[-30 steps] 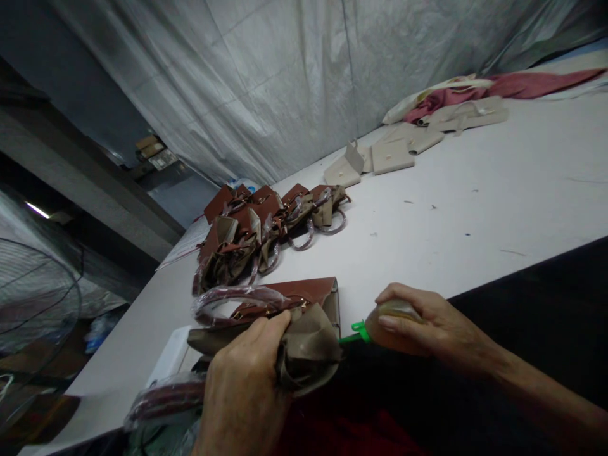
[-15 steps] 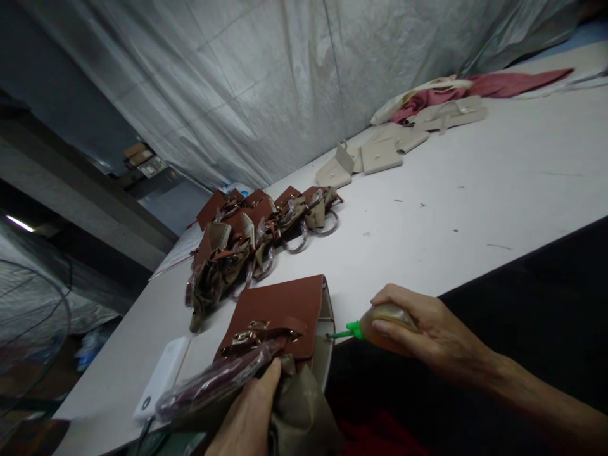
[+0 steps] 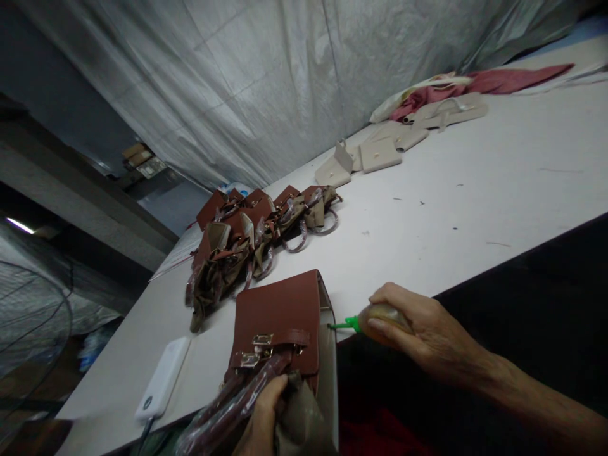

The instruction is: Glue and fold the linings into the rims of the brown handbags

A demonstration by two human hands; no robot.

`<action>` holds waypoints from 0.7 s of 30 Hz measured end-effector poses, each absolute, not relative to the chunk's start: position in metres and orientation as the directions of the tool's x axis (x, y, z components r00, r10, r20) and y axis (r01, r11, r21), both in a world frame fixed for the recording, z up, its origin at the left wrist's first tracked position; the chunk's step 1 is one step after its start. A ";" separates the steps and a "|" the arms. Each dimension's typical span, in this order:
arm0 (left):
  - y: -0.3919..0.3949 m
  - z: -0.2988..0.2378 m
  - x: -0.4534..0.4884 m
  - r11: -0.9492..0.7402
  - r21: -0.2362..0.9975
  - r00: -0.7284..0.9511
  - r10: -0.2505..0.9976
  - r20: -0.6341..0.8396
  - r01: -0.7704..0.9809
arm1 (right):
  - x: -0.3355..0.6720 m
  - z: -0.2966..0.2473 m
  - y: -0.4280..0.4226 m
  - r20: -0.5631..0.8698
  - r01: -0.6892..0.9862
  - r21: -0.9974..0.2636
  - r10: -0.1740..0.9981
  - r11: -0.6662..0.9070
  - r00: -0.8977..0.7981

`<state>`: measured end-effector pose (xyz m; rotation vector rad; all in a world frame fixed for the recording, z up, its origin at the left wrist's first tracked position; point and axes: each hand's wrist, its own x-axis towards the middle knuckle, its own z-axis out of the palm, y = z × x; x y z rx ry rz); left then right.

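Note:
My left hand (image 3: 262,419) sits at the bottom edge, fingers closed on the olive lining and plastic-wrapped handle of a brown bag (image 3: 280,320) with a gold clasp, which rests on the white table's (image 3: 475,183) near edge. My right hand (image 3: 420,332) is wrapped round a small amber glue bottle (image 3: 380,316). Its green nozzle (image 3: 344,325) points left and touches the bag's pale side edge.
A heap of matching brown bags (image 3: 251,234) lies further back on the left. Beige bag pieces (image 3: 375,155) and red cloth (image 3: 475,85) lie at the far end. A white power bank (image 3: 164,379) lies left of the bag. A fan guard (image 3: 28,342) stands off the table's left.
The bag was turned flap-up and drawn toward me, standing steeper now. My left hand dropped lower in view. The bottle's nozzle stayed at the bag's right edge.

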<state>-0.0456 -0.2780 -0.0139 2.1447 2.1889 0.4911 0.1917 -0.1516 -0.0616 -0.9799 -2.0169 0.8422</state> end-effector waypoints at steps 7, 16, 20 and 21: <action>-0.276 -0.013 -0.048 -0.007 0.218 -0.037 0.979 0.199 0.976 | 0.196 -0.062 -0.148 0.287 0.303 -0.825 0.815 0.477 -0.503; -0.296 -0.025 -0.057 0.057 0.332 -0.169 0.933 0.319 0.941 | 0.201 -0.061 -0.160 0.339 0.243 -0.812 0.767 0.531 -0.545; -0.305 -0.031 -0.061 0.089 0.396 -0.235 0.912 0.336 0.914 | 0.201 -0.062 -0.167 0.296 0.186 -0.836 0.709 0.517 -0.640; -0.307 -0.033 -0.061 0.111 0.412 -0.258 0.911 0.323 0.904 | 0.201 -0.062 -0.169 0.302 0.171 -0.836 0.697 0.522 -0.651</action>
